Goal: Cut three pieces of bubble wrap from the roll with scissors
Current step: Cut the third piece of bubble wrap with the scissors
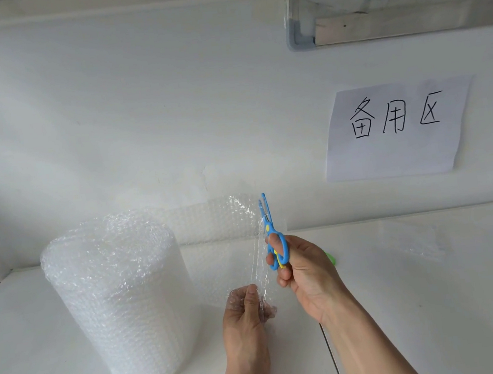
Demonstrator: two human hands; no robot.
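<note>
A: What are the hands doing?

B: The right hand grips a pair of small blue plastic scissors with a yellow pivot, fingers curled through the loops and blades pointing up, close together at the top edge of the sheet. The left hand pinches the lower edge of a clear bubble wrap sheet pulled out from the roll.

A: How many of each thing?

B: One large upright roll of clear bubble wrap stands on the white table, left of the hands. One cut bubble wrap piece lies flat to the right. One pair of scissors.

A: And the arms?

B: Both forearms reach forward from the bottom edge, hands close together. A white paper sign with handwritten characters hangs on the wall.
</note>
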